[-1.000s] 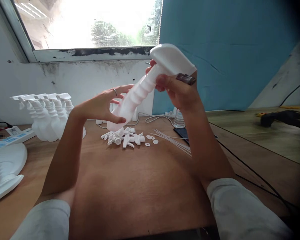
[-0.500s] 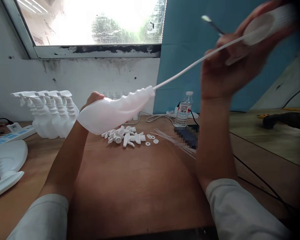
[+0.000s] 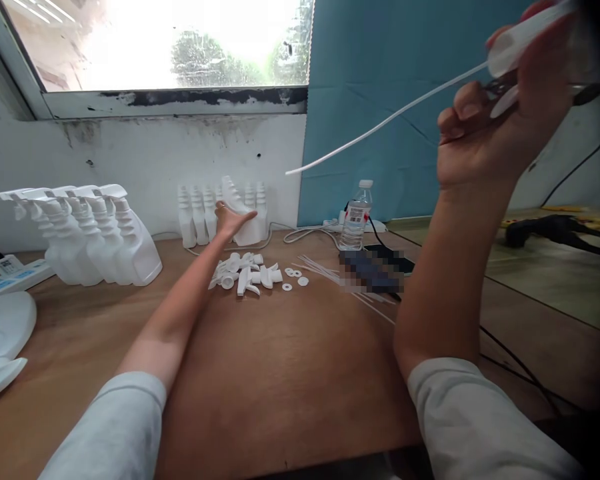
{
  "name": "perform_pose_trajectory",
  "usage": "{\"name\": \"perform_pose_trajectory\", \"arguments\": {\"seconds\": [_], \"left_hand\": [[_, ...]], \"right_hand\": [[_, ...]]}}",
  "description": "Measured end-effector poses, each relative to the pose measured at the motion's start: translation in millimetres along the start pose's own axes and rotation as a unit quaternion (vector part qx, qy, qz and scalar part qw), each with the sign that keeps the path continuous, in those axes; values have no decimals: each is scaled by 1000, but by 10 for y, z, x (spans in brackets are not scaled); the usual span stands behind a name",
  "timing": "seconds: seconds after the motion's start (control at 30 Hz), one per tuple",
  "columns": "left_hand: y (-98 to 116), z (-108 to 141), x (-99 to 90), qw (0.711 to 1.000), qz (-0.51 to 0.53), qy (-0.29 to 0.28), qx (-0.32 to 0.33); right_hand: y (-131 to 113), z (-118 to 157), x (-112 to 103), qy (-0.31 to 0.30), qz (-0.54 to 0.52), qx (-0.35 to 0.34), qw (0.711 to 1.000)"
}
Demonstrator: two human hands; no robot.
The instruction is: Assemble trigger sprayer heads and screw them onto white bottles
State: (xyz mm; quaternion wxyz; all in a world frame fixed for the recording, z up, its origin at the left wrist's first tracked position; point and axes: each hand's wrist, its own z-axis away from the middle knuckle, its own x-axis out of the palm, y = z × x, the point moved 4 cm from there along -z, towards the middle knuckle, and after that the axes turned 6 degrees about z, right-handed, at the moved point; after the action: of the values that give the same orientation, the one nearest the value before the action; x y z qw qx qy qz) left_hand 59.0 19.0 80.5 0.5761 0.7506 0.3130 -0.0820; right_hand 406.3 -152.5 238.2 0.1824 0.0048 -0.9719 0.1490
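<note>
At the back of the table, my left hand (image 3: pixel 229 219) is closed round a white ribbed-neck spray bottle (image 3: pixel 250 230), which leans a little among several similar upright bottles (image 3: pixel 195 217). High at the right, my right hand (image 3: pixel 505 113) grips a white trigger spray head (image 3: pixel 523 41). A long, thin white dip tube (image 3: pixel 380 127) runs from the spray head down to the left, its end free in the air. A slim tool with a dark end (image 3: pixel 587 93) also shows in this hand; its kind is unclear.
Loose white trigger heads (image 3: pixel 240 270), small white discs (image 3: pixel 303 281) and thin tubes (image 3: pixel 325 270) lie mid-table. Behind them stand a water bottle (image 3: pixel 355 223) and a phone (image 3: pixel 390 259). Fitted spray bottles (image 3: pixel 100 233) stand left, near a power strip (image 3: pixel 17 279). Black cables (image 3: pixel 520 373) lie right.
My left hand has moved from the raised bottle to one at the back. The dip tube is out of the bottle's neck, and my right hand has shifted right and up with the spray head.
</note>
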Motion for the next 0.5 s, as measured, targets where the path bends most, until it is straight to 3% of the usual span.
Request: {"name": "perform_pose_trajectory", "arguments": {"seconds": [0.13,0.23,0.33,0.5], "left_hand": [[-13,-21,351,999,-22,44,-3],[-66,-53,464,998,-38,54,-10],[-107,-81,471,997,-47,52,-18],[-83,-84,299,997,-38,65,-21]], "right_hand": [[-13,45,146,-63,21,26,997],[-29,84,169,-92,96,48,990],[-1,119,207,-110,118,60,985],[160,107,311,-114,12,34,993]]}}
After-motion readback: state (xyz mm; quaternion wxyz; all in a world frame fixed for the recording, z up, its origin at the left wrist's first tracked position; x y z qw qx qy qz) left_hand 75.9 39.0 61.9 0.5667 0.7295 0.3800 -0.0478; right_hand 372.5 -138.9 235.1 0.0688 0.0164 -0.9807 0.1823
